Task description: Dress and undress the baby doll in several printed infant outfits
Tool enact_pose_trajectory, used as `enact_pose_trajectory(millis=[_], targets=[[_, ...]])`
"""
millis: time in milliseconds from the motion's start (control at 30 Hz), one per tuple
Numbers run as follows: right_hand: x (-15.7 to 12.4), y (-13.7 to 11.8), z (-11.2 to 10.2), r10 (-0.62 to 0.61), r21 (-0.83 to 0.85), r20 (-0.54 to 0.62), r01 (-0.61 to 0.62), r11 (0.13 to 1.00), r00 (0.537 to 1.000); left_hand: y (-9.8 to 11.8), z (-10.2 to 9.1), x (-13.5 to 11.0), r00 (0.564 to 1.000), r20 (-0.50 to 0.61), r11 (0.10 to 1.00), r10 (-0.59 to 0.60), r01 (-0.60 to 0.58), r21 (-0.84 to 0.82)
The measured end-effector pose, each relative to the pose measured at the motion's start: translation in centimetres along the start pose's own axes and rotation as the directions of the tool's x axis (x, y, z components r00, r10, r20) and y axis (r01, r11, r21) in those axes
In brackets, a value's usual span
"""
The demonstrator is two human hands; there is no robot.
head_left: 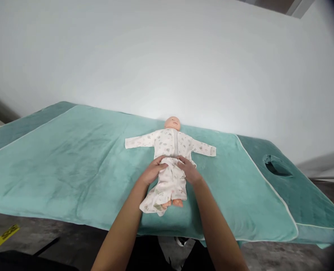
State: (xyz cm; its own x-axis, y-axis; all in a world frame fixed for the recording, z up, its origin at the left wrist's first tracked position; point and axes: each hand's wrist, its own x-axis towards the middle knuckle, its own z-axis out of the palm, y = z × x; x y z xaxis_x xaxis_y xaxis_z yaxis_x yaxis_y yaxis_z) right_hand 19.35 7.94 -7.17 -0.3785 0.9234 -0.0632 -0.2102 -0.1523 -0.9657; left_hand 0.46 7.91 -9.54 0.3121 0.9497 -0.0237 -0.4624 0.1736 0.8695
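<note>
Head view, only one: doll (172, 122) is on its back mid-sheet (71, 162), head at 12 o'clock, feet (178, 203) at 6. Risks, my read: trousers (172, 180) could twist, since the trouser leg toward 7 o'clock fans out loose past the foot while the other sits short; uneven pull would worsen it. Jacket (164, 142) hem pokes out at the waist near 4 o'clock, so it could bunch or catch under the waistband. Hard tug could drag the doll toward 6. Hands: left hand (154, 168) at the waistband's 9 o'clock, right hand (189, 169) at 3, both part-curled, thumbs over the cloth, looks like a light pinch on the waistband; some fingertips hidden, grip firmness can't tell.
</note>
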Motion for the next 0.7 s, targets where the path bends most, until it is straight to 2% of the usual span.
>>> enact_pose_trajectory(millis=[67, 133, 167, 233, 333, 400, 433, 500, 567, 633, 700], targets=[[-0.4, -0.5, 0.6, 0.039, -0.175, 0.131, -0.016, 0.984, 0.991, -0.7, -0.6, 0.1, 0.997, -0.073, 0.986, 0.025, -0.037, -0.166], [-0.6, -0.7, 1.2, 0.073, -0.29, 0.18, -0.018, 0.957, 0.981, -1.0, -1.1, 0.2, 0.996, -0.088, 0.971, 0.009, -0.029, -0.237], [-0.5, -0.6, 1.5, 0.08, -0.278, 0.153, -0.034, 0.96, 0.985, -1.0, -1.3, 0.3, 0.996, -0.085, 0.971, -0.006, -0.015, -0.24], [-0.1, -0.2, 1.9, 0.077, -0.134, 0.032, -0.072, 0.988, 0.997, -0.4, -1.6, 0.3, 0.999, -0.039, 0.981, -0.024, 0.016, -0.194], [0.7, 0.3, 2.1, 0.044, 0.121, -0.165, -0.024, 0.992, 0.985, 0.8, -1.8, 0.3, 0.98, 0.192, 0.998, -0.06, 0.065, -0.023], [1.1, 0.5, 2.2, -0.008, 0.174, -0.236, 0.05, 0.983, 0.972, 1.3, -1.8, 0.3, 0.94, 0.317, 0.991, -0.122, 0.098, 0.091], [1.1, 0.5, 2.3, -0.03, 0.169, -0.24, 0.072, 0.983, 0.97, 1.3, -1.7, 0.3, 0.934, 0.327, 0.988, -0.142, 0.112, 0.109], [0.9, 0.4, 2.2, -0.053, 0.12, -0.194, 0.077, 0.99, 0.98, 0.9, -1.7, 0.3, 0.957, 0.259, 0.991, -0.132, 0.126, 0.04], [0.7, 0.2, 2.0, -0.041, 0.011, -0.09, 0.042, 0.999, 0.995, 0.2, -1.6, 0.3, 0.986, 0.141, 0.99, -0.084, 0.099, -0.104], [0.5, -0.2, 1.7, 0.03, -0.155, 0.05, -0.022, 0.988, 0.998, -0.5, -1.6, 0.4, 0.998, 0.04, 0.977, -0.057, 0.064, -0.203], [0.4, -0.6, 1.4, 0.149, -0.312, 0.146, -0.098, 0.945, 0.978, -0.7, -1.6, 0.3, 0.998, -0.014, 0.972, -0.063, 0.058, -0.226]])
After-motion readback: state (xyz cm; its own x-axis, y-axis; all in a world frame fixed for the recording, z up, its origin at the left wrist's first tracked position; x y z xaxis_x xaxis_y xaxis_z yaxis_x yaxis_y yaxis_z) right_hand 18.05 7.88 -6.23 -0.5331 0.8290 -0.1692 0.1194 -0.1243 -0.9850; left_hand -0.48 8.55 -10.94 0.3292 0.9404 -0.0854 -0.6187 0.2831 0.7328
